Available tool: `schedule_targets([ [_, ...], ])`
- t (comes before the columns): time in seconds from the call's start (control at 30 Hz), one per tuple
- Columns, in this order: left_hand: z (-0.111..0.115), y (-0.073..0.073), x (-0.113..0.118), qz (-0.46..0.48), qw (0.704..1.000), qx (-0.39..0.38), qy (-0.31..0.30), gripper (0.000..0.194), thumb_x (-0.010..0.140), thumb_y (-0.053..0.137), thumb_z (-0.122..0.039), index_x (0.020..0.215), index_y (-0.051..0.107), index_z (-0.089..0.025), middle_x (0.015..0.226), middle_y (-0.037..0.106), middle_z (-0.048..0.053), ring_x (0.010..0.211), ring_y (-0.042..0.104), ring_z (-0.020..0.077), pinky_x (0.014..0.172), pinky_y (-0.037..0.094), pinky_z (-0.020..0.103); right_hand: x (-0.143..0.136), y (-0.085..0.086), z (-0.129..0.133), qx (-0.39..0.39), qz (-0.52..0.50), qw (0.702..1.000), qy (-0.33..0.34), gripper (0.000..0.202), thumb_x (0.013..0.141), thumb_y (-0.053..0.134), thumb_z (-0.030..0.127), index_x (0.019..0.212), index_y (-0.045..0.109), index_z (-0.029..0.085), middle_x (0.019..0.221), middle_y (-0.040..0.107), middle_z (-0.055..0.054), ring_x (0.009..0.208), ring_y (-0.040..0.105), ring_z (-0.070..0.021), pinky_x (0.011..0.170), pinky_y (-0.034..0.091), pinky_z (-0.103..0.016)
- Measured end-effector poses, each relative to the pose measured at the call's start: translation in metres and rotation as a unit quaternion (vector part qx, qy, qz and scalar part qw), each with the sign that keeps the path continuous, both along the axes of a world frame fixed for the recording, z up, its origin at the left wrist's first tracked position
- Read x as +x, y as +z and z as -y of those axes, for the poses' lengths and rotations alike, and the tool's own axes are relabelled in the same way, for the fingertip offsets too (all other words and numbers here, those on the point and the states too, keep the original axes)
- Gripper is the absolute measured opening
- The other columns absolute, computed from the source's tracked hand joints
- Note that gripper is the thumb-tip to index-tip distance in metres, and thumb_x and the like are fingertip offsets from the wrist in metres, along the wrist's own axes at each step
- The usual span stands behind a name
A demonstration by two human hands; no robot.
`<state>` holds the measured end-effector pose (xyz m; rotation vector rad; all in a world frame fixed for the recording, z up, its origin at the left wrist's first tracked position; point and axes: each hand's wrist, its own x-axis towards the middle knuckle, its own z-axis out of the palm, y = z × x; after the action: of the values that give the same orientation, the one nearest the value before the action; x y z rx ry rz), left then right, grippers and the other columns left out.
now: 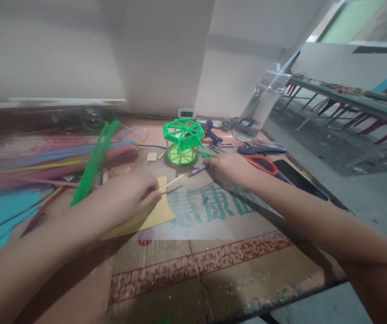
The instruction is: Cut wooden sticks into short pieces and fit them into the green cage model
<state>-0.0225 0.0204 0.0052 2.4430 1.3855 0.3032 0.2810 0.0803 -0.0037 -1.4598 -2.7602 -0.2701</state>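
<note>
My left hand (134, 193) is closed on a thin pale wooden stick (175, 181), which points toward the middle of the table. A yellow sheet of paper (161, 213) lies under that hand. My right hand (229, 168) is farther forward, its fingers closed at the near-right end of a dark pen (197, 170). The fingertips are partly hidden. Short green pieces (205, 154) lie just beyond them. Behind the hands stands a green eight-sided frame model (184, 141), with upright sticks between its spoked top and its green base.
Blurred fuzzy craft stems (112, 155) and a green bundle (95, 164) lie left. A glue gun (211, 132), blue-handled cutters (261, 150), red-handled scissors (262, 165), a phone (303, 180) and a tall clear container (261, 105) are right. Printed cardboard (193, 265) covers the front.
</note>
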Motion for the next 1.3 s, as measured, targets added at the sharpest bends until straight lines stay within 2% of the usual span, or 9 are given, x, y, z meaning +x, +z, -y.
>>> schedule_targets([
  [0.07,0.007,0.003,0.013,-0.017,0.998,0.016,-0.05,0.035,0.097,0.041,-0.037,0.084,0.068,-0.019,0.091,0.072,0.011,0.086,0.065,0.029,0.076,0.049,0.044,-0.002,-0.006,0.0,0.007,-0.011,1.0,0.005,0.027,0.094,0.048,0.021,0.108,0.071,0.015,0.09,0.072,-0.013,0.076,0.062,-0.0213,0.06,0.034,-0.029],
  [0.17,0.018,-0.006,0.03,0.039,0.979,0.028,-0.198,0.031,0.101,0.038,-0.032,0.096,0.066,-0.02,0.128,0.067,0.01,0.122,0.058,0.0271,0.102,0.045,0.043,-0.001,-0.004,0.011,-0.012,-0.101,0.995,-0.007,0.02,0.092,0.05,0.023,0.101,0.066,0.014,0.078,0.07,-0.008,0.066,0.058,-0.0186,0.058,0.033,-0.027],
  [0.27,0.024,-0.022,0.031,0.045,0.964,0.039,-0.259,0.026,0.103,0.039,-0.03,0.103,0.064,-0.021,0.129,0.067,0.008,0.123,0.056,0.0245,0.105,0.043,0.042,0.003,0.003,0.03,-0.054,-0.22,0.974,-0.004,0.013,0.091,0.051,0.025,0.098,0.059,0.017,0.075,0.067,-0.003,0.059,0.056,-0.0141,0.055,0.038,-0.025],
  [0.47,0.02,-0.035,0.022,0.076,0.965,0.052,-0.246,0.022,0.1,0.038,-0.02,0.091,0.059,-0.021,0.094,0.069,0.005,0.09,0.061,0.0194,0.083,0.05,0.034,0.003,-0.012,0.047,-0.11,-0.444,0.888,0.043,0.021,0.101,0.044,0.031,0.11,0.06,0.02,0.106,0.069,-0.009,0.095,0.068,-0.0196,0.081,0.054,-0.034],
  [0.57,0.017,-0.034,0.028,0.1,0.963,0.051,-0.245,0.026,0.099,0.038,-0.017,0.081,0.057,-0.022,0.083,0.067,0.001,0.078,0.059,0.0165,0.081,0.052,0.032,-0.001,-0.023,0.047,-0.13,-0.506,0.853,-0.003,0.019,0.101,0.047,0.031,0.113,0.058,0.022,0.103,0.069,-0.007,0.088,0.071,-0.018,0.075,0.058,-0.032],
  [0.8,0.018,-0.042,0.027,0.107,0.964,0.094,-0.226,0.02,0.097,0.047,-0.021,0.09,0.065,-0.027,0.083,0.069,0.0,0.084,0.063,0.0174,0.093,0.053,0.031,-0.001,-0.018,0.046,-0.156,-0.491,0.857,0.003,0.016,0.102,0.048,0.03,0.115,0.056,0.027,0.098,0.071,-0.006,0.087,0.072,-0.0177,0.074,0.061,-0.03],
  [0.93,0.016,-0.048,0.023,0.129,0.952,0.145,-0.235,0.017,0.097,0.05,-0.022,0.091,0.065,-0.026,0.082,0.068,0.0,0.086,0.064,0.0174,0.089,0.054,0.029,0.001,-0.018,0.045,-0.154,-0.486,0.861,0.004,0.017,0.102,0.048,0.032,0.116,0.057,0.028,0.098,0.071,-0.006,0.088,0.072,-0.0176,0.075,0.06,-0.029],
  [1.07,0.015,-0.04,0.029,0.115,0.955,0.144,-0.232,0.02,0.097,0.048,-0.019,0.088,0.064,-0.024,0.079,0.068,0.0,0.082,0.063,0.0171,0.084,0.053,0.029,0.0,-0.019,0.045,-0.156,-0.475,0.866,0.006,0.017,0.1,0.051,0.029,0.115,0.058,0.027,0.097,0.071,-0.006,0.086,0.071,-0.0176,0.073,0.06,-0.028],
  [1.3,0.017,-0.024,0.035,0.121,0.984,0.085,-0.1,0.019,0.095,0.051,-0.019,0.081,0.063,-0.022,0.084,0.065,0.0,0.08,0.056,0.0177,0.075,0.044,0.033,0.002,-0.019,0.046,-0.096,-0.507,0.856,0.032,0.016,0.103,0.048,0.029,0.111,0.06,0.025,0.095,0.072,-0.005,0.086,0.072,-0.0176,0.077,0.059,-0.031],
])
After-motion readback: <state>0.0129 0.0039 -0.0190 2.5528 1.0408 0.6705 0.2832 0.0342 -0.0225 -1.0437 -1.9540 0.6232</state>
